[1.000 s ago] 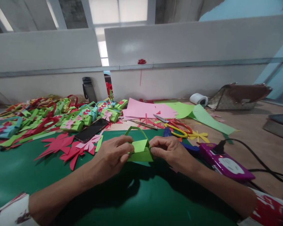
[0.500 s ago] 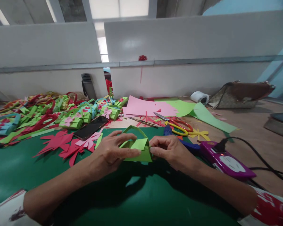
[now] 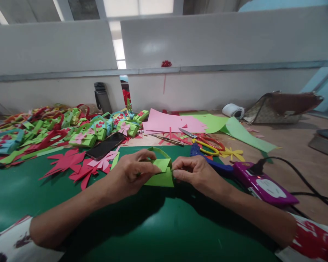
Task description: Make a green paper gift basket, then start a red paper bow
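Observation:
A small green paper bag (image 3: 161, 179) with a folded flap and a thin strip handle is held between my hands over the green mat (image 3: 142, 233). My left hand (image 3: 138, 169) pinches the flap from the left, thumb and forefinger closed on it. On the other side, my right hand (image 3: 190, 170) has its fingertips closed at the bag's right edge. Red paper flowers (image 3: 67, 163) and a pink paper flower (image 3: 103, 162) lie left of my left hand, near a black phone (image 3: 106, 146). A blue glue gun (image 3: 214, 164) rests beyond my right hand.
Finished-looking paper bags (image 3: 83, 137) pile up at the left, before a dark bottle (image 3: 102, 98). Pink sheets (image 3: 175, 122), scissors (image 3: 215, 147) and a yellow flower (image 3: 232, 153) lie behind. A purple power strip (image 3: 265, 183) with black cables sits right, a handbag (image 3: 284, 107) farther back.
My left forefinger and thumb have drawn together on the flap, which now sits lower and flatter. My right hand stays at the bag's right edge. The view has shifted slightly.

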`<action>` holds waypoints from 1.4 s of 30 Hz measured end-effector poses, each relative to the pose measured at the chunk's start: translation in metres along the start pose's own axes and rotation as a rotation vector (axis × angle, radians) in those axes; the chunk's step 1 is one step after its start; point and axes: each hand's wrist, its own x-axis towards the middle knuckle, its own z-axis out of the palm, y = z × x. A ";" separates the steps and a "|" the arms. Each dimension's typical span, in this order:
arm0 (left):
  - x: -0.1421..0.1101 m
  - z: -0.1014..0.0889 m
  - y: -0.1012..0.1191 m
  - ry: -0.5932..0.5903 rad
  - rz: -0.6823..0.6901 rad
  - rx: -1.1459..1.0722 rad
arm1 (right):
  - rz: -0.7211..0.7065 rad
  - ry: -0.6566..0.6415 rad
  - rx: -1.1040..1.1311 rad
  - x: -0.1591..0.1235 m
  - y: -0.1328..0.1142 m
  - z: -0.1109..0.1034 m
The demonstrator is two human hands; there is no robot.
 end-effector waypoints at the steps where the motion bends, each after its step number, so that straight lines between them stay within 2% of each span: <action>1: 0.001 0.000 0.001 -0.005 -0.016 -0.013 | -0.006 -0.002 -0.010 0.000 0.000 0.000; 10: 0.000 -0.001 0.000 -0.034 0.012 0.079 | -0.047 0.021 -0.053 0.001 0.005 0.002; 15: -0.002 -0.006 0.003 -0.114 0.044 0.145 | -0.053 0.011 -0.058 0.000 0.007 0.003; 19: 0.000 -0.007 0.007 -0.150 0.008 0.173 | -0.052 0.002 -0.064 0.001 0.009 0.003; 28: 0.005 0.002 0.004 -0.066 0.015 0.162 | -0.074 -0.012 -0.074 0.000 0.011 0.005; 37: 0.008 0.002 0.005 -0.063 0.014 0.147 | -0.150 0.003 -0.106 -0.001 0.011 0.005; 42: 0.005 -0.001 0.008 -0.090 0.034 0.169 | -0.143 -0.002 -0.105 -0.002 0.013 0.005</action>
